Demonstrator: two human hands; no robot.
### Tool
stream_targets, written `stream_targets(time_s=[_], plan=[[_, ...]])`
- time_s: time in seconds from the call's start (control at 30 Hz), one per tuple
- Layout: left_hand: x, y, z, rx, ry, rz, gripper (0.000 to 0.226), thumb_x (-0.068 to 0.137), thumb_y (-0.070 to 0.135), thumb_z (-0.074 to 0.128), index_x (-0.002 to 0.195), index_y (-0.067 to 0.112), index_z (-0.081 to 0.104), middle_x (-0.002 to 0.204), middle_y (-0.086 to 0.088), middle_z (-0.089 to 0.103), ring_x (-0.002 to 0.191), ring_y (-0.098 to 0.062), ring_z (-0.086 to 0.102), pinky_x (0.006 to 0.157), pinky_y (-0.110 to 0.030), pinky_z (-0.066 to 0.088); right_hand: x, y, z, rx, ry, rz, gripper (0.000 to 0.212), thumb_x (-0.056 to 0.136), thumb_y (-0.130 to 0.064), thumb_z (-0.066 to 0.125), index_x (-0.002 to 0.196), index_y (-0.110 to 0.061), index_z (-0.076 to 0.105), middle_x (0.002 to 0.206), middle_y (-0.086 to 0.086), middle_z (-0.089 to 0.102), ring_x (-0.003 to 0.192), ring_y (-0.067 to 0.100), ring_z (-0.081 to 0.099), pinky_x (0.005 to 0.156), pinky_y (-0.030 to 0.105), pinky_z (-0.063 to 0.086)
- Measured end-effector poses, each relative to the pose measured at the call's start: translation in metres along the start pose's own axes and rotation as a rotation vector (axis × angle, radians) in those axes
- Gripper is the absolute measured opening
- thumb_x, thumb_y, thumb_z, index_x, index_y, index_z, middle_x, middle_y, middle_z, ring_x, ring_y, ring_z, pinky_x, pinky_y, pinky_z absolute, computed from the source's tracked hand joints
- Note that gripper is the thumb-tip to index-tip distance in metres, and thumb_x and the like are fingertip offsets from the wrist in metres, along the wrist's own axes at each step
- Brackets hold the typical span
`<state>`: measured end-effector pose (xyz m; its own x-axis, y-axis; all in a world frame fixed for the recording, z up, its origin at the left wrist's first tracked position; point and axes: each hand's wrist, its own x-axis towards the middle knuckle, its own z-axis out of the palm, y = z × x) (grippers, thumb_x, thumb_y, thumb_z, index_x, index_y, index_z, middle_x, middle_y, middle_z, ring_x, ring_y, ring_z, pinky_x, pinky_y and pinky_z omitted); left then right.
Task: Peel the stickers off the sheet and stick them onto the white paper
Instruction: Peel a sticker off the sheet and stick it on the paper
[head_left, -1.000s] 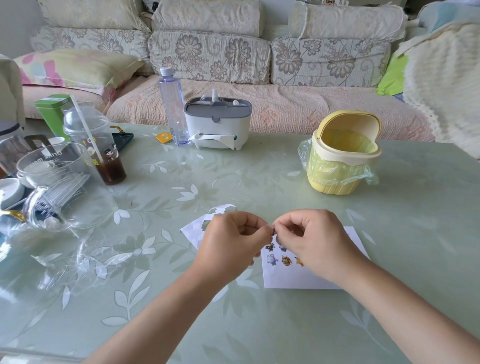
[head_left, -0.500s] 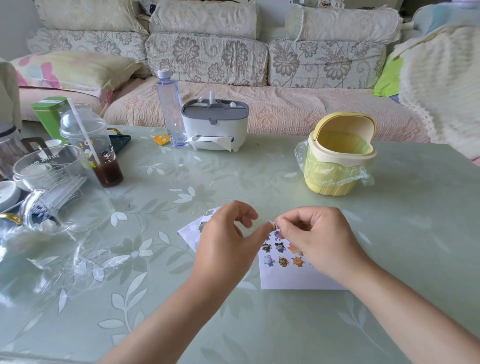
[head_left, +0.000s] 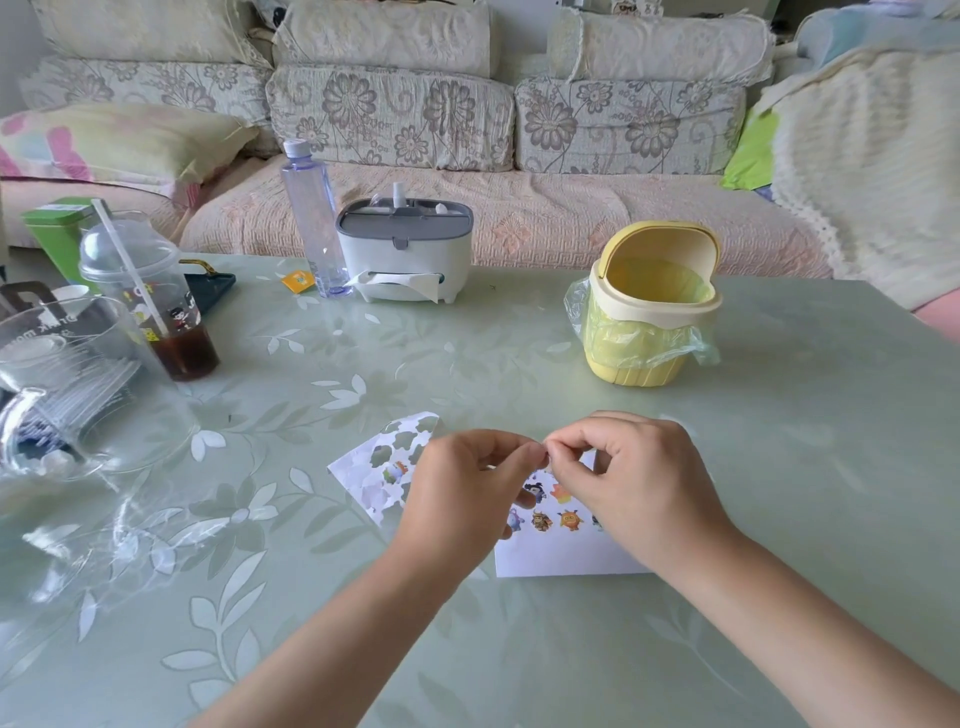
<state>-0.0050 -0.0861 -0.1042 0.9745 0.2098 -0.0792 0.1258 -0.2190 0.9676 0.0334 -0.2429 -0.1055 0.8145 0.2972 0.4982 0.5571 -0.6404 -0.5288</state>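
Basically, white paper (head_left: 563, 556) lies flat on the green leaf-print table (head_left: 779, 467), near-centre, partly under both hands. Several small cartoon stickers (head_left: 542, 520) are on it already, in rows; some are hidden by the hands. Sticker sheet (head_left: 385, 470) sits at 10 o'clock from the paper, corner tilted, mostly cut-out holes, at least one coloured sticker left on it. Sheet's right edge is hidden behind the left wrist, so can't tell if it touches the paper.

Left hand (head_left: 462, 493) and right hand (head_left: 641, 483) are together above the paper's top edge, fingertips meeting. Each has thumb and forefinger pinched, other fingers curled. Tiny piece (head_left: 544, 453) is between the tips, too small to say what it is. Can't tell if the hands touch the paper.

Further out: yellow mini bin (head_left: 652, 332) with a plastic liner, lid up, at 1 o'clock from the hands. White-and-grey tissue box (head_left: 405, 260) at 11 o'clock, a tissue sticking out the front. Clear water bottle (head_left: 311, 218) upright just left of it, a small orange packet (head_left: 297, 280) at its base. Domed plastic cup (head_left: 150, 306) with straw and dark drink at 10 o'clock, green tin (head_left: 54, 228) behind it. Clear glass jug (head_left: 67, 374) at 9 o'clock, table's left edge. Floral sofa (head_left: 389, 119) at 12 o'clock behind the table.
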Motion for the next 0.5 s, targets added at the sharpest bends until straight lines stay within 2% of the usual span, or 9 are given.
stream_targets(time_s=[0.1, 0.2, 0.23, 0.3, 0.4, 0.5], plan=[[0.002, 0.0, 0.005, 0.011, -0.01, -0.009, 0.013, 0.091, 0.024, 0.069, 0.083, 0.021, 0.078, 0.075, 0.0, 0.076, 0.07, -0.016, 0.073, 0.05, -0.023, 0.052, -0.002, 0.003, -0.003, -0.031, 0.03, -0.007, 0.014, 0.08, -0.029, 0.065, 0.067, -0.028, 0.07, 0.061, -0.014, 0.06, 0.055, 0.009, 0.05, 0.052, 0.027, 0.044], [0.004, 0.0, 0.012, 0.046, 0.0, -0.002, 0.015, 0.087, 0.025, 0.069, 0.074, 0.023, 0.076, 0.07, 0.0, 0.074, 0.069, -0.023, 0.072, 0.055, -0.031, 0.053, -0.004, 0.005, -0.005, -0.054, 0.038, -0.002, 0.014, 0.079, -0.029, 0.063, 0.066, -0.027, 0.069, 0.059, -0.014, 0.058, 0.054, 0.011, 0.051, 0.049, 0.03, 0.046], [0.005, 0.0, 0.014, 0.063, 0.002, 0.003, 0.016, 0.087, 0.024, 0.068, 0.072, 0.022, 0.075, 0.067, 0.002, 0.073, 0.066, -0.021, 0.071, 0.055, -0.031, 0.052, -0.004, 0.006, -0.006, -0.057, 0.036, 0.003, 0.014, 0.079, -0.029, 0.064, 0.066, -0.027, 0.069, 0.06, -0.014, 0.059, 0.055, 0.012, 0.053, 0.049, 0.031, 0.046], [0.005, 0.002, 0.02, 0.068, -0.009, 0.025, 0.017, 0.089, 0.021, 0.065, 0.074, 0.016, 0.073, 0.06, 0.007, 0.069, 0.054, -0.01, 0.064, 0.048, -0.02, 0.045, -0.005, 0.009, -0.009, -0.042, 0.031, 0.033, 0.014, 0.08, -0.027, 0.066, 0.067, -0.028, 0.07, 0.062, -0.015, 0.063, 0.056, 0.011, 0.056, 0.052, 0.031, 0.048], [0.007, 0.005, 0.028, 0.043, -0.033, 0.049, 0.017, 0.092, 0.019, 0.064, 0.078, 0.013, 0.071, 0.052, 0.013, 0.062, 0.043, -0.001, 0.052, 0.042, -0.014, 0.038, -0.003, 0.011, -0.015, 0.077, -0.024, 0.18, 0.018, 0.086, -0.022, 0.07, 0.07, -0.028, 0.073, 0.062, -0.021, 0.066, 0.051, 0.007, 0.058, 0.055, 0.025, 0.049], [0.01, 0.007, 0.032, 0.036, -0.066, 0.073, 0.017, 0.093, 0.022, 0.062, 0.079, 0.016, 0.069, 0.064, 0.009, 0.069, 0.049, -0.003, 0.055, 0.043, -0.018, 0.041, 0.001, 0.016, -0.02, 0.299, -0.101, 0.385, 0.021, 0.089, -0.021, 0.068, 0.071, -0.028, 0.076, 0.057, -0.015, 0.066, 0.044, 0.005, 0.053, 0.053, 0.016, 0.042]])
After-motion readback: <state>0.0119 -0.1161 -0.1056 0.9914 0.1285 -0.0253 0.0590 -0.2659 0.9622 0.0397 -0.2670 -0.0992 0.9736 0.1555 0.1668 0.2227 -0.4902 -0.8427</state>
